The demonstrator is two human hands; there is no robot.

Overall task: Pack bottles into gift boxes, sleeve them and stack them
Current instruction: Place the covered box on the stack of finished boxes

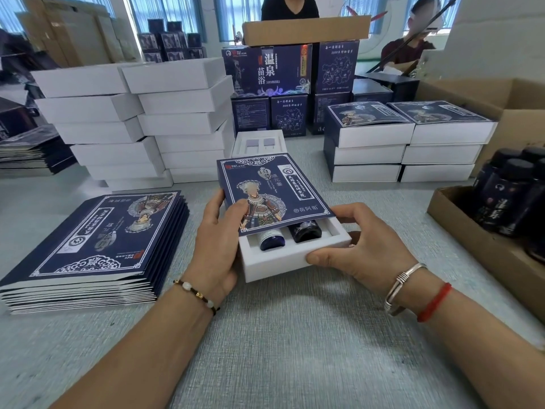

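Both forearms reach forward from the bottom edge and converge toward the middle. The left hand (216, 246) has its thumb laid on top of what it holds and its fingers curled round the left side. The right hand (358, 243) grips from the right, thumb along the near edge, fingers curled over the top corner. Bracelets circle both wrists.

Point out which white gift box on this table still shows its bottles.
The white gift box held between both hands: its blue sleeve is only partway on, exposing two dark bottles. The stacked boxes are closed or fully sleeved.
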